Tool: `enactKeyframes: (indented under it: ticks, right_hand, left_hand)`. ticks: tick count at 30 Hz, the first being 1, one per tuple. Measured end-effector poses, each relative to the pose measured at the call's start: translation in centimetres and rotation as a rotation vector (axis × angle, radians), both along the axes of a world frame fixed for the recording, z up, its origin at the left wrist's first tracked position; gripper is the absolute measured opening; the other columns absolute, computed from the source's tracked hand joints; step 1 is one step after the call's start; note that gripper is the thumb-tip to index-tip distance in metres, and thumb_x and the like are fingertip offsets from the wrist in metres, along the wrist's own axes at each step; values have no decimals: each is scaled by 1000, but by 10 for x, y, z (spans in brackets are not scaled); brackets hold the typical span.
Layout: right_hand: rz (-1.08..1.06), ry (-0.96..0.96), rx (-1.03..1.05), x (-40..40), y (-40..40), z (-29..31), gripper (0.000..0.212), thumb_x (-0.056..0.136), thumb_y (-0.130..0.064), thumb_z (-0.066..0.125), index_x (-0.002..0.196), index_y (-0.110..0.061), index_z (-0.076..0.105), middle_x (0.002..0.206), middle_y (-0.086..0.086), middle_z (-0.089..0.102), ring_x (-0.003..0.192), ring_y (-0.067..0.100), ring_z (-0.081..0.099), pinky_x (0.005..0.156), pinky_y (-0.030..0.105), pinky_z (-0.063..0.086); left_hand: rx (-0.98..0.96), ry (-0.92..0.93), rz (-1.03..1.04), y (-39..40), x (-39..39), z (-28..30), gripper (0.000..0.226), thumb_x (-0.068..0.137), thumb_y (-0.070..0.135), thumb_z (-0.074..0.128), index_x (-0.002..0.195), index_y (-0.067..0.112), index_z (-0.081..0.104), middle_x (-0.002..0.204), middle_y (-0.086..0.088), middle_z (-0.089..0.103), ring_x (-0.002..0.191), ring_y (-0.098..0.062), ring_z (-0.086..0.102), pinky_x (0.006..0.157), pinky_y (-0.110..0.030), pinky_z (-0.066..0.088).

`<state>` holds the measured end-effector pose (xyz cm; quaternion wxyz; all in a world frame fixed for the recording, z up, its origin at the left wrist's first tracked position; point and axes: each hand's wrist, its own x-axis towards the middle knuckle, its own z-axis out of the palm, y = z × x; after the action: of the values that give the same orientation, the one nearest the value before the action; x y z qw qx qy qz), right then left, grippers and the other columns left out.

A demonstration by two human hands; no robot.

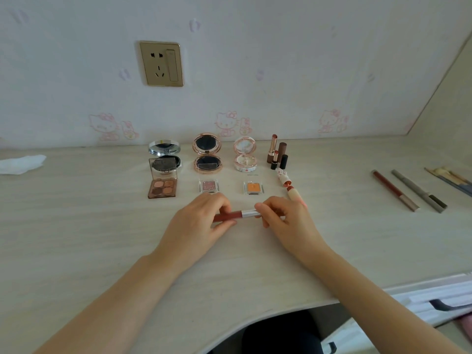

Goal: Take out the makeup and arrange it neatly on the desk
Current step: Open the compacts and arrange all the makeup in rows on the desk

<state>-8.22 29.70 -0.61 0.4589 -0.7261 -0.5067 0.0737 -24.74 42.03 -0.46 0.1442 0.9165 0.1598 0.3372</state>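
Head view, looking down on a pale wood-grain desk (pixel 76 238) set against a wall with cartoon-cat stickers and a gold socket plate (pixel 161 63).

Three round compacts stand open in a row near the wall: a silver compact (pixel 165 156) with a dark pan, a rose-gold compact (pixel 207 152) with a dark pan and a clear insert lying in it, and a pale pink compact (pixel 244 155) with a light pan. In front of the silver one an open eyeshadow quad (pixel 162 184) shows four brown and peach pans under a tinted lid. A small clear case holding a pink shadow (pixel 209 186) and another holding an orange shadow (pixel 252 188) sit in line with it. To the right, two uncapped lipsticks (pixel 274 151) stand beside their dark caps, and a cream-coloured lip tube (pixel 288 186) lies open in front of them.

Both hands hold a lip gloss (pixel 236 215) sideways just above the desk, in front of the small cases. Its tube is a translucent reddish brown, its cap silver. The left hand (pixel 196 226) pinches the tube end, thumb below and fingers curled over; the right hand (pixel 286 218) pinches the silver cap.

Well off to the right lie a red pencil (pixel 394 190), a grey pencil (pixel 419 190) and a wrapped bundle (pixel 449 180); a white tissue (pixel 21 163) lies far left
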Motion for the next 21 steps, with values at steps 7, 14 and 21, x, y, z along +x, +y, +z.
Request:
enactKeyframes:
  ticks: [7, 14, 21]
  right_hand:
    - [30, 23, 19, -1, -2, 0, 24, 90, -32, 61, 66, -29, 65, 65, -17, 66, 75, -8, 49, 76, -5, 27]
    - [47, 51, 68, 0, 0, -2, 11, 85, -24, 67, 83, -35, 66, 74, -23, 62, 79, 4, 57, 73, 19, 48]
    - [45, 121, 109, 0, 1, -2, 24, 80, -22, 73, 98, -30, 59, 92, -28, 59, 91, 5, 59, 71, 18, 49]
  left_hand:
    - [30, -60, 17, -1, 0, 2, 24, 70, 23, 82, 82, 17, 62, 77, 16, 50, 70, -6, 50, 60, -24, 42]
    - [-363, -93, -20, 3, 0, 0, 14, 73, 28, 80, 83, 22, 73, 72, 14, 69, 70, 0, 63, 64, -11, 44]
    - [-190, -76, -16, 5, -2, 1, 15, 75, 23, 79, 86, 20, 69, 79, 8, 66, 75, -9, 62, 69, -33, 50]
